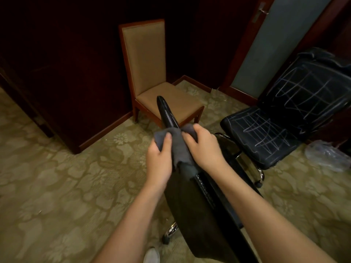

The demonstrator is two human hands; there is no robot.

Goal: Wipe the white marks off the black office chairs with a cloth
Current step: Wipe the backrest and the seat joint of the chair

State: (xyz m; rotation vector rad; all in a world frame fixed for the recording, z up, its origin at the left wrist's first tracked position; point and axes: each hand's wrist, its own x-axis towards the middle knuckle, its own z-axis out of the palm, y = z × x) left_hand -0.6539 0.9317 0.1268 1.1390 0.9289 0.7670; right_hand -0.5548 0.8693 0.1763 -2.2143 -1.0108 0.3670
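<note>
A black office chair point(199, 211) stands right in front of me, seen from behind and above, its top edge running away from me. A grey cloth point(179, 147) is draped over that top edge. My left hand point(159, 160) grips the cloth from the left side. My right hand point(204, 147) grips it from the right side, fingers curled over the cloth. A second black office chair point(284, 114) stands at the right, its seat and backrest covered in white scribbled lines.
A tan upholstered wooden chair point(152, 76) stands ahead against dark wood panelling. A door with a handle point(281, 35) is at the back right. A clear plastic bag point(326, 156) lies on the patterned carpet at the right. My white shoe point(152, 255) shows below.
</note>
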